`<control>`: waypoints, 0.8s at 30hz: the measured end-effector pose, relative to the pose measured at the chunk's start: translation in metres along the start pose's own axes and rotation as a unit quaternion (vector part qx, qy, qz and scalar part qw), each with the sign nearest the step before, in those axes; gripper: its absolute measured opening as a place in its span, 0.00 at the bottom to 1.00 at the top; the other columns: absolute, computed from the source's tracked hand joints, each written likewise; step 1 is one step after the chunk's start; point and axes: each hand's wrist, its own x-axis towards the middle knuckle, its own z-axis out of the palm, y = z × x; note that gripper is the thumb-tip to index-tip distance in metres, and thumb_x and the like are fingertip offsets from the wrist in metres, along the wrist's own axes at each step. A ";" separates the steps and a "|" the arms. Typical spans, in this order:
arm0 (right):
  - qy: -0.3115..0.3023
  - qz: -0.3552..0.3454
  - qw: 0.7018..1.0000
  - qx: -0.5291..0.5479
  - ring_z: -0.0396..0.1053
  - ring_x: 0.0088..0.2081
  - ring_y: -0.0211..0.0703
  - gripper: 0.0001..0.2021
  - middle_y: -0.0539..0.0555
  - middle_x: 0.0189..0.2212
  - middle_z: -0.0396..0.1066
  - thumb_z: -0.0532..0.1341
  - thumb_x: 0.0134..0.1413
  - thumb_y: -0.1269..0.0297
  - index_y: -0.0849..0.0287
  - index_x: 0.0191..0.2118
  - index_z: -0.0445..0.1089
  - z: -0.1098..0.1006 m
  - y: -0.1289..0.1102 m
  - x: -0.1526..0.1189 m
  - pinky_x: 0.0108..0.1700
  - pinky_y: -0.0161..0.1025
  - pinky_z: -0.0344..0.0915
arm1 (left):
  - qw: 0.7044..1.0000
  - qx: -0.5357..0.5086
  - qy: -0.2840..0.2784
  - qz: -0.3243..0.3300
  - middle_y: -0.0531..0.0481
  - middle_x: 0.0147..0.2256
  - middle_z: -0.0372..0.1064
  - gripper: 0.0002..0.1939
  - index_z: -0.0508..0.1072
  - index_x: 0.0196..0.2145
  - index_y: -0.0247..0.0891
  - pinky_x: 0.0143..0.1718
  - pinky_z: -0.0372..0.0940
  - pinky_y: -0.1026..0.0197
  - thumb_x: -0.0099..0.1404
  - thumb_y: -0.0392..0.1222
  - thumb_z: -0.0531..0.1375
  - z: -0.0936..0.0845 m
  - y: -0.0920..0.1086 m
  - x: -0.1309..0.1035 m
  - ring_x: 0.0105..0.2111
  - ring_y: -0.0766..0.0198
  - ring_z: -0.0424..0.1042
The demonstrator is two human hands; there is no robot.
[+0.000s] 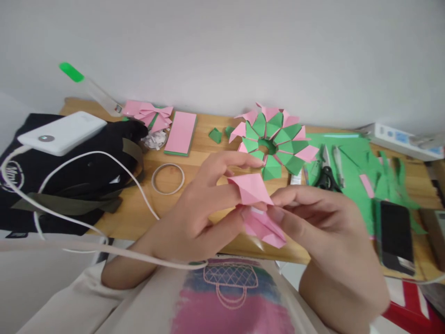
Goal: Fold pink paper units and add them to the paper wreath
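Between both hands, above the table's front edge, is a folded pink paper piece point(252, 188) with a second pink flap below it. My left hand point(205, 204) is closed on its left side, one finger tucked between the two flaps. Thumb and fingertips of my right hand point(320, 222) pinch the right corner. A small white patch shows inside the fold. Just beyond the hands lies a ring of green and pink folded paper units point(274, 144). A stack of pink and green paper strips point(181, 133) lies farther left.
A roll of tape point(168, 179) lies left of my hands. Black-handled scissors point(327, 174), a pen-like cutter point(338, 166) and green paper scraps point(392, 178) are at right, near a phone point(395, 236). A white cable point(139, 257) crosses my left forearm from a power bank point(62, 132).
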 end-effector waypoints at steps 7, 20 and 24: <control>0.012 0.005 0.999 -0.030 0.68 0.23 0.32 0.05 0.47 0.22 0.72 0.65 0.53 0.70 0.56 0.27 0.75 0.002 -0.003 -0.003 0.25 0.28 0.65 | 0.999 -0.036 0.002 -0.002 0.43 0.51 0.65 0.09 0.74 0.37 0.41 0.53 0.66 0.53 0.66 0.33 0.55 0.001 0.000 -0.002 0.52 0.58 0.67; -0.001 0.009 0.999 -0.041 0.67 0.22 0.33 0.06 0.48 0.21 0.72 0.65 0.54 0.67 0.56 0.27 0.76 0.001 -0.009 -0.004 0.23 0.28 0.64 | 1.000 -0.015 -0.006 -0.020 0.47 0.53 0.66 0.14 0.74 0.41 0.49 0.50 0.69 0.46 0.64 0.33 0.55 -0.001 0.002 -0.003 0.52 0.52 0.67; -0.006 0.020 0.999 -0.036 0.67 0.23 0.33 0.05 0.48 0.21 0.72 0.67 0.52 0.64 0.55 0.27 0.76 0.001 -0.010 -0.004 0.23 0.28 0.63 | 0.999 -0.021 -0.024 -0.026 0.47 0.54 0.64 0.15 0.74 0.41 0.47 0.55 0.66 0.48 0.63 0.31 0.54 -0.002 0.002 -0.004 0.56 0.53 0.64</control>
